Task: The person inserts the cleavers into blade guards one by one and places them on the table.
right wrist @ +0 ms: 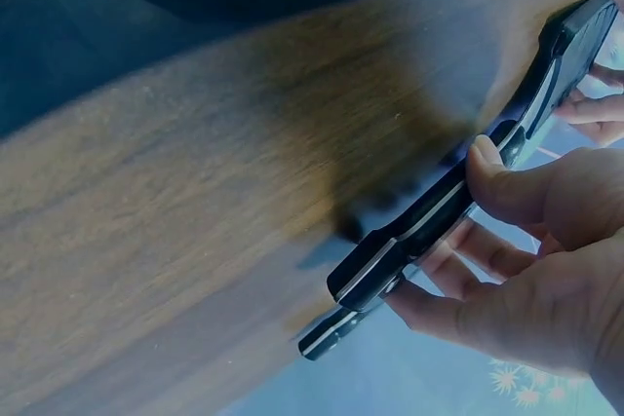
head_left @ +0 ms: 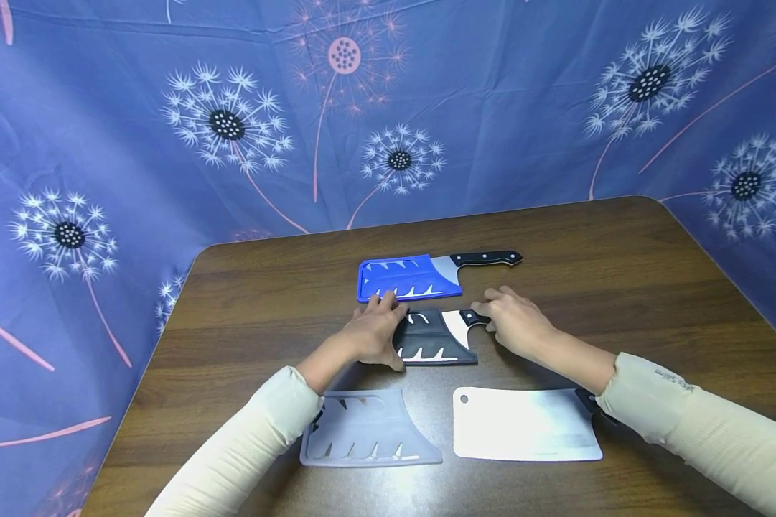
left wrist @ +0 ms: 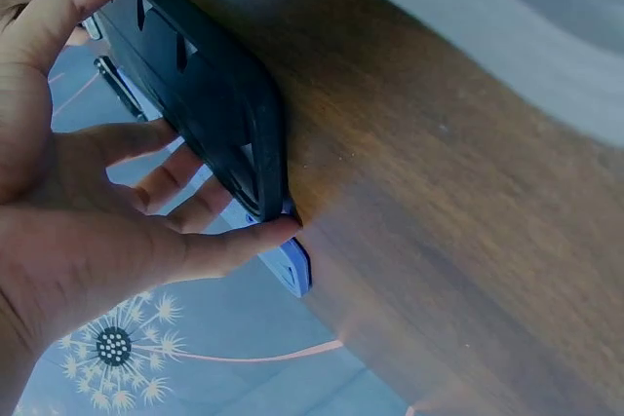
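Note:
In the middle of the head view lies a cleaver (head_left: 456,327) whose blade is mostly hidden inside a black slotted blade guard (head_left: 434,341). My left hand (head_left: 376,332) spans the guard's left end, thumb at the near edge and fingers at the far edge. The left wrist view shows those fingers along the guard's rim. My right hand (head_left: 517,323) holds the cleaver's black handle (right wrist: 429,216), thumb on one side and fingers on the other. Just beyond, a second cleaver with a black handle (head_left: 487,258) sits in a blue blade guard (head_left: 408,278).
Nearer me, a translucent whitish blade guard (head_left: 368,431) lies on the brown wooden table (head_left: 232,323), partly under my left sleeve. To its right is a bare cleaver (head_left: 523,425), its handle partly covered by my right sleeve. A blue dandelion-print cloth (head_left: 491,143) hangs behind the table.

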Motion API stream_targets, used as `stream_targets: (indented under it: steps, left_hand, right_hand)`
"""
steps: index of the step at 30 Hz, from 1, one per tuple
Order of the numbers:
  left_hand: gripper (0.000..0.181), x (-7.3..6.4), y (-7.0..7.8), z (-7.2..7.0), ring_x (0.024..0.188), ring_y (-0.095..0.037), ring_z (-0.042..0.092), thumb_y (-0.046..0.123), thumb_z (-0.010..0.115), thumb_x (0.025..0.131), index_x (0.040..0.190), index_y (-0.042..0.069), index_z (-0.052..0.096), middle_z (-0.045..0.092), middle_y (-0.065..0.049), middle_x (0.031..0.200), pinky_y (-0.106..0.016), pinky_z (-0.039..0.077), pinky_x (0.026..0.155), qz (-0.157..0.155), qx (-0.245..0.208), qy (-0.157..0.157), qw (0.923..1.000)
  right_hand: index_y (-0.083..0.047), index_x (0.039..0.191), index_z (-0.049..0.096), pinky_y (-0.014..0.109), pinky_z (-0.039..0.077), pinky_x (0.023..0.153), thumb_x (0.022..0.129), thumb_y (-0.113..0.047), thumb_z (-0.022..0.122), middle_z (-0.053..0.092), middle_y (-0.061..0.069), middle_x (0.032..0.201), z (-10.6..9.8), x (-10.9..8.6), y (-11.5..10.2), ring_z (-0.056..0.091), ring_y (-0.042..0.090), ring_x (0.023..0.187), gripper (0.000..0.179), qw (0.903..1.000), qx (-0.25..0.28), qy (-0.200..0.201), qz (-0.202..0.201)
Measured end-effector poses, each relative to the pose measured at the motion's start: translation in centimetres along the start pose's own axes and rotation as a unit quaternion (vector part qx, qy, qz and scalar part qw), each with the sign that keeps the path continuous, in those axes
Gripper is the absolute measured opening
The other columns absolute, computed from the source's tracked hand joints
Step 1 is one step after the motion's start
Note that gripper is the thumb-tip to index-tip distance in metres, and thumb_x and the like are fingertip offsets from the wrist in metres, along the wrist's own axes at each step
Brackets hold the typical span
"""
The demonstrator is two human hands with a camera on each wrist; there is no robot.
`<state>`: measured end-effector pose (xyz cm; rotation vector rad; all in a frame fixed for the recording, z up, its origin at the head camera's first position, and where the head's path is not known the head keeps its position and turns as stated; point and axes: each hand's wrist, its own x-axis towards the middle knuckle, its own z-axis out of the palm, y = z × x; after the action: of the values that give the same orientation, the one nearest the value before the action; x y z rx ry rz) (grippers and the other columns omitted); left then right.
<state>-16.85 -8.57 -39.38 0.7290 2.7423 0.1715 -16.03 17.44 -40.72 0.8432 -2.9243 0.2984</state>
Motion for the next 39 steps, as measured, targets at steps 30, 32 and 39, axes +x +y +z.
stream_targets:
  steps: [30, 32, 39]
  left_hand:
    - [0.097, -2.6, -0.6, -0.3, 0.131, -0.030, 0.031, 0.050, 0.080, 0.072, 0.149, 0.013, 0.034, 0.031, -0.010, 0.146, -0.059, 0.033, 0.096, 0.025, -0.041, 0.034, 0.9983]
    - [0.094, -3.2, -0.7, -0.2, 0.132, -0.031, 0.031, 0.050, 0.079, 0.074, 0.148, 0.013, 0.036, 0.032, -0.011, 0.146, -0.060, 0.033, 0.097, 0.038, -0.039, 0.047, 0.9975]
    - [0.082, -5.5, -1.1, 0.4, 0.131, -0.030, 0.034, 0.044, 0.077, 0.078, 0.144, 0.010, 0.043, 0.036, -0.012, 0.145, -0.057, 0.033, 0.097, 0.068, -0.038, 0.101, 0.9918]
  right_hand:
    - [-0.003, 0.126, 0.062, 0.065, 0.034, 0.091, 0.079, -0.003, 0.076, 0.056, 0.021, 0.124, -1.5, -3.1, 1.1, 0.049, 0.039, 0.116, 0.050, 0.9988, 0.018, 0.041, 0.023]
    - [-0.002, 0.126, 0.063, 0.066, 0.032, 0.091, 0.078, -0.002, 0.076, 0.056, 0.023, 0.125, -1.8, -3.9, 1.1, 0.049, 0.040, 0.116, 0.049, 0.9979, 0.024, 0.056, 0.020]
    - [0.000, 0.124, 0.063, 0.066, 0.031, 0.090, 0.076, -0.002, 0.077, 0.057, 0.023, 0.123, -2.3, -6.8, 1.0, 0.049, 0.041, 0.115, 0.049, 0.9946, 0.043, 0.094, 0.004]
